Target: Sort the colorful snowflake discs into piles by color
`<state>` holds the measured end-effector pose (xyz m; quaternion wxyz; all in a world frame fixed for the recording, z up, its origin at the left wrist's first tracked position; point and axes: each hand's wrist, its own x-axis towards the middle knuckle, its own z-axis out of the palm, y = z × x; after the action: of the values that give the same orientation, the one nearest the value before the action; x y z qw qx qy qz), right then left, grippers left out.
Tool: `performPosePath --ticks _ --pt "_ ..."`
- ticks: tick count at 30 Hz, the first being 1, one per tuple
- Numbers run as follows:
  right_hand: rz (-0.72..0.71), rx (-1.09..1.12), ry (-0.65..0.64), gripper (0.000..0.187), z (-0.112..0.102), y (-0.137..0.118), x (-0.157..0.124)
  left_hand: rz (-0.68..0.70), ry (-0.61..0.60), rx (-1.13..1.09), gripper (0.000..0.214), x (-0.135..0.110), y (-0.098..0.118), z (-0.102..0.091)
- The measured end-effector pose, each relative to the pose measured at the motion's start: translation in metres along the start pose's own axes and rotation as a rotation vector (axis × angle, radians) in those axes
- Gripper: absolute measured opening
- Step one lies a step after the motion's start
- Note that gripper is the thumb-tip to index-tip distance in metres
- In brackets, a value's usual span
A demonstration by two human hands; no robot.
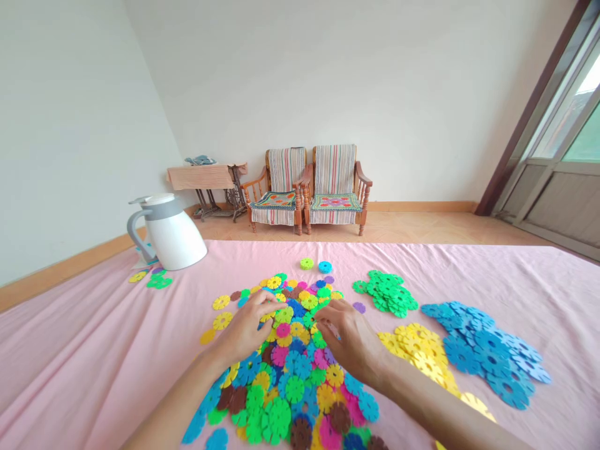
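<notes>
A mixed heap of notched plastic snowflake discs [294,389] in several colours spreads over the pink cloth in front of me. My left hand [250,324] hovers at the heap's left side, thumb and fingers apart, beside a yellow-green disc [284,314]. Opposite it, my right hand [349,334] bends over the right side with its fingers curved and a gap at the thumb, close to a green disc [309,320]. No disc shows clearly in either hand; the undersides of the fingers are partly hidden.
Sorted piles lie to the right: green discs [389,294], yellow discs [419,350] and blue discs [492,356]. Small stacks, yellow-green [306,264] and blue [325,267], stand beyond the heap. A white jug [175,234] is at left, near a few loose discs [159,279].
</notes>
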<state>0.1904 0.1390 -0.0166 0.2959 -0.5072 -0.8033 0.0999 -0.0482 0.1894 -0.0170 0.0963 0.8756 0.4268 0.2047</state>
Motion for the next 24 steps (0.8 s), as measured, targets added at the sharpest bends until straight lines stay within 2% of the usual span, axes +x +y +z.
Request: performPosePath --ticks 4,7,15,19,24 --pt "-0.004 0.065 0.042 0.022 -0.018 0.008 -0.026 0.112 -0.257 0.057 0.059 0.015 0.004 -0.013" --pt "0.03 0.037 0.068 0.022 -0.031 0.021 -0.051 0.171 -0.38 0.051 0.058 0.03 0.001 -0.018" --pt "0.079 -0.084 0.169 0.021 -0.052 0.059 -0.109 0.126 -0.438 0.09 0.044 0.045 0.006 -0.018" --pt "0.093 -0.17 0.256 0.02 -0.062 0.077 -0.122 0.085 -0.449 0.089 0.043 0.043 0.008 -0.021" --pt "0.101 -0.217 0.291 0.022 -0.063 0.088 -0.127 0.015 -0.45 0.102 0.04 0.039 0.006 -0.022"
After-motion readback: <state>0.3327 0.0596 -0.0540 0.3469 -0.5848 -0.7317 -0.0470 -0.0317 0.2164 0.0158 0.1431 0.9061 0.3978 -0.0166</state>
